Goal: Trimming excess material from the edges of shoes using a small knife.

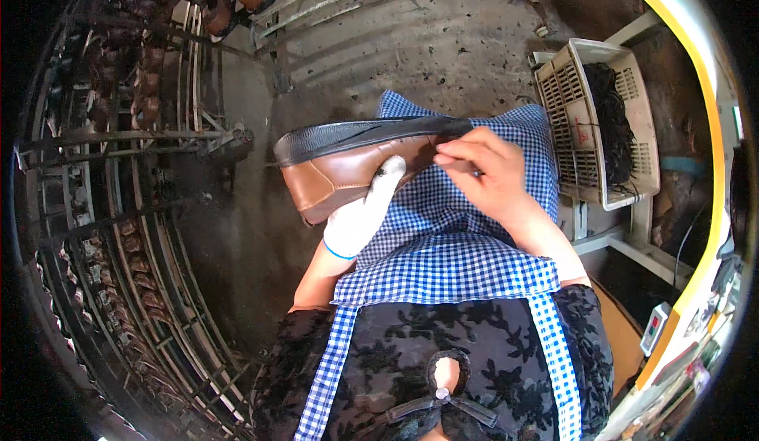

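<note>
A brown leather shoe [340, 174] with a black sole [348, 139] is held up above my lap, tilted so that the sole faces up and away. My left hand [360, 215], in a white glove with a blue cuff edge, grips the shoe from below, its thumb lying along the leather side. Bare, my right hand [486, 168] is at the shoe's right end, with its fingers curled and pinched close to the edge where the sole meets the leather. Whatever may be between those fingertips is hidden. Behind the shoe spreads my blue-and-white checked apron [474, 227].
Metal racks [150, 283] with several shoes line the left side, and brown shoes [217, 10] sit at the far left. On the right, a white plastic crate [644, 124] of dark strands rests on a metal frame [624, 247]. A yellow-edged surface [715, 164] stands beyond.
</note>
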`<act>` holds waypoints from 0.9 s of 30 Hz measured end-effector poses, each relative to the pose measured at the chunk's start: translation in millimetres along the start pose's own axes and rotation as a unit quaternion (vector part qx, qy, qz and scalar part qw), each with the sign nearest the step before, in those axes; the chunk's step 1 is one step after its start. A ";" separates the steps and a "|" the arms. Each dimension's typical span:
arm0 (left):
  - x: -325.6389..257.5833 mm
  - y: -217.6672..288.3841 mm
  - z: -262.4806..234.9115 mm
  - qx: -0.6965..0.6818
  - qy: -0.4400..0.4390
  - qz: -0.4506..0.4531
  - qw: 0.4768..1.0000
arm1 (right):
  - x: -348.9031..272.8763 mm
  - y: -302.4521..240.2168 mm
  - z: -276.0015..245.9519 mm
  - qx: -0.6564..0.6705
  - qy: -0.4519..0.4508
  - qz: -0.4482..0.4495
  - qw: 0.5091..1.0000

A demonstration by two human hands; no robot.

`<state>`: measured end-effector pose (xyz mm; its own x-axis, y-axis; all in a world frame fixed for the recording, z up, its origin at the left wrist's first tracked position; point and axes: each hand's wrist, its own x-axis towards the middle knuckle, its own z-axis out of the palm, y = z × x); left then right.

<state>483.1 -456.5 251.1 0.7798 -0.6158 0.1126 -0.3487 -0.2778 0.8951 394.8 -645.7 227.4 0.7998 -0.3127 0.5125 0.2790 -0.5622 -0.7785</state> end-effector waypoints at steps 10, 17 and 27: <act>5.7 16.2 7.6 0.043 -0.039 -0.025 0.998 | 27.4 -16.2 15.3 0.018 0.045 -0.028 0.998; 6.9 24.1 12.7 0.168 -0.012 0.061 0.984 | 33.4 -20.0 3.1 -0.056 0.016 -0.037 0.998; 19.9 83.9 1.0 0.369 -0.048 0.175 0.912 | 34.2 -20.0 -1.6 -0.118 0.002 -0.066 0.991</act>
<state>468.8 -492.8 328.0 0.5169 -0.8136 0.2661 -0.8498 -0.4505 0.2735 415.8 -646.4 261.1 0.7623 -0.2279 0.6057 0.2478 -0.7619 -0.5985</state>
